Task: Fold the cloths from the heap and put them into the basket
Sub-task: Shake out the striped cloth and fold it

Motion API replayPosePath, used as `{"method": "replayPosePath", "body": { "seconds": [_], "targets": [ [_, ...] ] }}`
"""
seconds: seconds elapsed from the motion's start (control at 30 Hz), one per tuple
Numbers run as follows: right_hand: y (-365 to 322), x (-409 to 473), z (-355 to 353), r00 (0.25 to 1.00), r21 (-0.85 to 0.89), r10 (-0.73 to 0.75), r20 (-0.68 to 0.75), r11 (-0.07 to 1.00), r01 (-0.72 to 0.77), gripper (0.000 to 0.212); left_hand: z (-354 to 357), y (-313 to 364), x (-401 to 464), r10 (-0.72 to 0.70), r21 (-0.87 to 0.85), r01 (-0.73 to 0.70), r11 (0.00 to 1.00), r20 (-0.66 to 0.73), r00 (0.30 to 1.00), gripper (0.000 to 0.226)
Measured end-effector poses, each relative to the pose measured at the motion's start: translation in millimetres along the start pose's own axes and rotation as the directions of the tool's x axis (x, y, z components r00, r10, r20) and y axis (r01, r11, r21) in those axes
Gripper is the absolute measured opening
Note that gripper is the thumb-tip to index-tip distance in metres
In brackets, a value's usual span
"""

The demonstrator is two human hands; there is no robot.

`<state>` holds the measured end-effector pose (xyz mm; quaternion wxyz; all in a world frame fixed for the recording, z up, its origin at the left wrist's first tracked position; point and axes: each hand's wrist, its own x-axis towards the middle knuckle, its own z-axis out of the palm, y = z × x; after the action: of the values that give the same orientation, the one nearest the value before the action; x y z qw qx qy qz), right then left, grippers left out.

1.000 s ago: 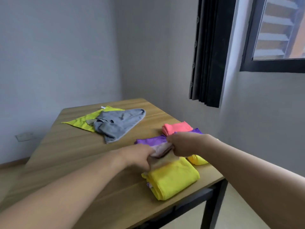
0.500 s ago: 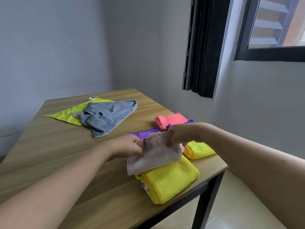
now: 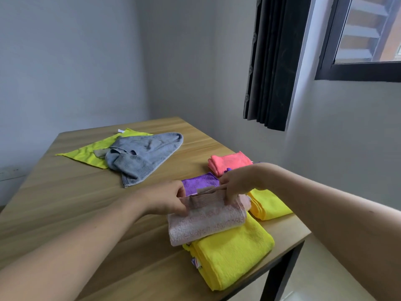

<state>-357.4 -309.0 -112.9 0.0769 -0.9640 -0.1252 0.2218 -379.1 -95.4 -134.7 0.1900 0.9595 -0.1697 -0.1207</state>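
Head view — grey cloth (image 3: 143,156) over lime cloth (image 3: 86,152)

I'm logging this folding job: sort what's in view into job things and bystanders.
Job:
pale pink terry cloth, held by left hand and right hand
folded yellow cloth
crumpled grey towel
flat lime-green cloth

Bystanders:
wooden table
black curtain
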Motion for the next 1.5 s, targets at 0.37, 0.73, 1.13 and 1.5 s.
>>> {"method": "replayPosePath", "body": {
  "seconds": [0.37, 0.73, 1.13, 1.5],
  "targets": [
    [2, 26, -64, 0.943, 0.902, -0.301, -0.140, 0.355, 0.247, 0.042, -52, -28, 28, 0.018, -0.729, -0.132, 0.671, -0.162, 0.987, 0.020],
    [-19, 141, -56, 0.838, 0.801, 0.229, -0.496, 0.492, 0.340, 0.051, -39, -56, 121, -0.384, -0.931, -0.324, 0.166, -0.364, 0.849, 0.016],
    [-13, 246, -17, 0.812, 0.458, 0.246, -0.530, 0.888, 0.030, 0.032, 20, -107, 186, -0.548, -0.916, -0.149, 0.372, -0.347, 0.761, 0.008],
    [-17, 267, 22, 0.866, 0.117, 0.161, -0.473, 0.986, -0.120, 0.042, 40, -115, 188, -0.373, -0.405, 0.107, 0.908, -0.665, 0.647, 0.015]
  ]
}}
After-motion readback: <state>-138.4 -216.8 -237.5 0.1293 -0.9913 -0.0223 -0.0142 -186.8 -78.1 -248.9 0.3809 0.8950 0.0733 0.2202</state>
